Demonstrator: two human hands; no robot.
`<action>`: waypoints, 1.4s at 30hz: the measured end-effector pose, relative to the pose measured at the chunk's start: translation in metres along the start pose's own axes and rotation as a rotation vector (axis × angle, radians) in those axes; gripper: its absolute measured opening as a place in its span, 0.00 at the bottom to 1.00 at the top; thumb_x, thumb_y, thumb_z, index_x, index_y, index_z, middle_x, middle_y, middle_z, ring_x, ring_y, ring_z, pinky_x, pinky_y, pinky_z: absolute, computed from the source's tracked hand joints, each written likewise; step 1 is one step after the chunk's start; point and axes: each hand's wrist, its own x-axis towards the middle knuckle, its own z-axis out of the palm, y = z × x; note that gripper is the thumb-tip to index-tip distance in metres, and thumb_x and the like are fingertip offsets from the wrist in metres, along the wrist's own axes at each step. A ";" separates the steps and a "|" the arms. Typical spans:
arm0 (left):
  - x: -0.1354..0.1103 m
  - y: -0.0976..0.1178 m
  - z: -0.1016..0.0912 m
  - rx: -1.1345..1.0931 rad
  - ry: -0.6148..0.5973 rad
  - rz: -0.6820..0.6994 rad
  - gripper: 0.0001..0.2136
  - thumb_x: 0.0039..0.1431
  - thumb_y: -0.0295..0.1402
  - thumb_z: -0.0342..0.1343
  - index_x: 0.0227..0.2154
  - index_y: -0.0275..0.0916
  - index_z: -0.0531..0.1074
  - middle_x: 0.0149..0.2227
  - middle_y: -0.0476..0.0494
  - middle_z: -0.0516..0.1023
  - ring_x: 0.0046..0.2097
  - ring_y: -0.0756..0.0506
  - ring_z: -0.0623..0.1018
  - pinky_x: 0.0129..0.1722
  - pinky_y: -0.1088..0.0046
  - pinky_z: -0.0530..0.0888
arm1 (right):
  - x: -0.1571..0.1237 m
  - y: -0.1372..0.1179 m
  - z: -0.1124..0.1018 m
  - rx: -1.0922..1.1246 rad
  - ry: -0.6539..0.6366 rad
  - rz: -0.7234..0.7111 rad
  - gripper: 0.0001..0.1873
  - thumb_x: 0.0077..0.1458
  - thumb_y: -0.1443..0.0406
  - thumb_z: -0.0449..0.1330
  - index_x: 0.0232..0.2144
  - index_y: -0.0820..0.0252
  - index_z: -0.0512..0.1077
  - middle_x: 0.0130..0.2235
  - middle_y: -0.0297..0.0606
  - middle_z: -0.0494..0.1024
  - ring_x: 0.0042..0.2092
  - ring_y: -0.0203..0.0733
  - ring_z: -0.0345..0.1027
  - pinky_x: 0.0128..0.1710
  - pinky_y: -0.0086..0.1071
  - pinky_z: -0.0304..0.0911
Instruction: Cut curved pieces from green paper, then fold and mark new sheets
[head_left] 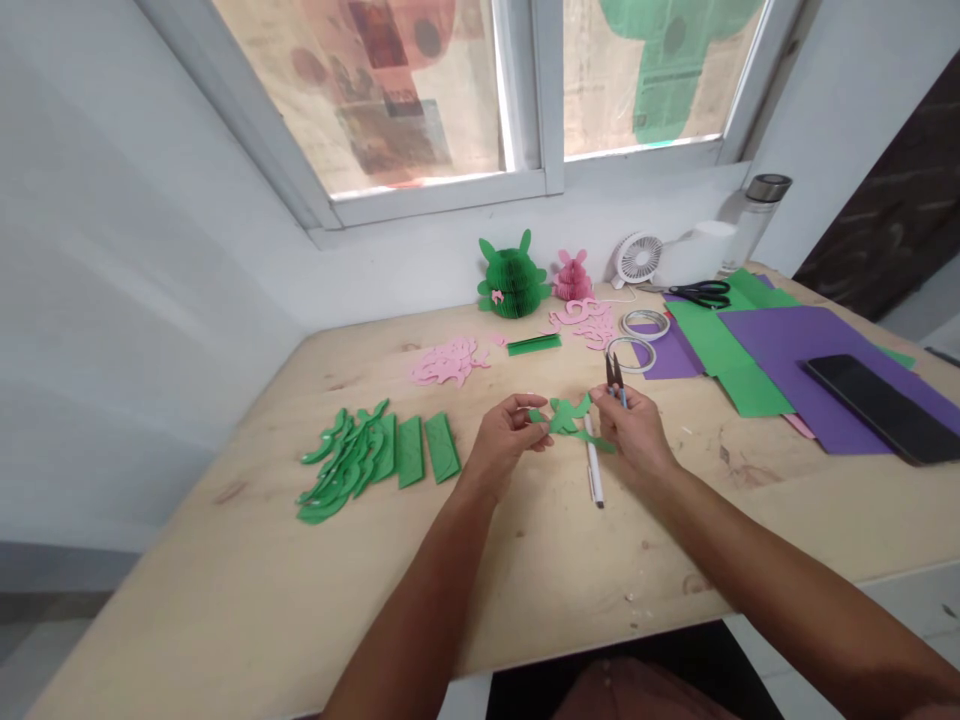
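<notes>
My left hand [504,445] pinches a green paper cut-out [564,414] between thumb and fingers, above the middle of the table. On its other side my right hand [636,432] is closed around small snips [615,376], their dark blades pointing up and away from me. The right fingertips also touch the edge of the cut-out. Beneath the paper lies a white pen [595,470], its upper part partly covered. Left of my left hand are folded green paper strips [442,447] and a pile of curved green paper pieces [345,465].
Pink paper cut-outs [450,362] lie farther back, near a green folded strip [534,344]. Behind stand a green honeycomb paper figure [514,282] and a pink one [573,278]. Rightward are tape rolls [631,355], black-handled scissors [701,292], purple sheets [806,350] and a phone [881,400].
</notes>
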 end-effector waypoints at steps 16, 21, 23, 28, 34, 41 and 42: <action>0.003 -0.002 -0.003 -0.045 0.118 0.012 0.15 0.40 0.37 0.66 0.32 0.35 0.75 0.27 0.46 0.78 0.27 0.50 0.76 0.31 0.75 0.73 | 0.002 0.004 -0.002 -0.002 0.001 -0.009 0.22 0.34 0.52 0.70 0.24 0.59 0.67 0.16 0.21 0.53 0.18 0.27 0.40 0.17 0.27 0.36; 0.004 -0.002 -0.003 -0.066 0.134 -0.004 0.15 0.41 0.40 0.66 0.30 0.35 0.75 0.26 0.45 0.78 0.26 0.51 0.76 0.31 0.74 0.73 | 0.003 0.006 -0.003 -0.005 0.005 -0.011 0.21 0.35 0.53 0.69 0.25 0.59 0.67 0.16 0.20 0.52 0.18 0.27 0.40 0.17 0.27 0.36; 0.005 -0.002 -0.003 -0.076 0.139 -0.010 0.15 0.41 0.42 0.65 0.30 0.36 0.75 0.25 0.46 0.77 0.26 0.50 0.76 0.31 0.73 0.74 | 0.003 0.007 -0.003 0.001 0.006 -0.010 0.21 0.34 0.52 0.69 0.25 0.59 0.67 0.16 0.20 0.52 0.18 0.27 0.40 0.17 0.27 0.36; 0.005 -0.001 -0.003 -0.089 0.141 -0.015 0.15 0.41 0.42 0.65 0.28 0.36 0.74 0.23 0.46 0.77 0.26 0.50 0.75 0.31 0.74 0.73 | 0.002 0.006 -0.002 0.004 0.001 -0.005 0.21 0.35 0.53 0.69 0.25 0.59 0.67 0.16 0.20 0.52 0.17 0.27 0.40 0.17 0.27 0.36; 0.004 -0.001 -0.003 -0.092 0.142 -0.015 0.13 0.42 0.41 0.65 0.27 0.36 0.74 0.23 0.47 0.77 0.25 0.51 0.75 0.30 0.75 0.72 | 0.002 0.006 -0.003 -0.004 -0.007 -0.006 0.20 0.36 0.53 0.69 0.23 0.60 0.67 0.15 0.20 0.52 0.17 0.27 0.40 0.17 0.27 0.36; 0.005 -0.001 -0.001 -0.100 0.142 -0.028 0.16 0.43 0.43 0.64 0.30 0.35 0.75 0.23 0.47 0.76 0.25 0.51 0.75 0.28 0.76 0.71 | 0.000 0.005 -0.001 0.001 0.011 -0.002 0.21 0.35 0.52 0.70 0.24 0.60 0.68 0.16 0.21 0.53 0.18 0.27 0.41 0.16 0.26 0.37; 0.005 -0.001 -0.001 -0.103 0.135 -0.034 0.17 0.43 0.44 0.64 0.31 0.34 0.75 0.23 0.46 0.76 0.25 0.51 0.75 0.27 0.76 0.71 | 0.000 0.006 -0.001 0.003 0.014 -0.002 0.21 0.35 0.52 0.70 0.24 0.61 0.68 0.15 0.21 0.53 0.18 0.27 0.41 0.16 0.26 0.37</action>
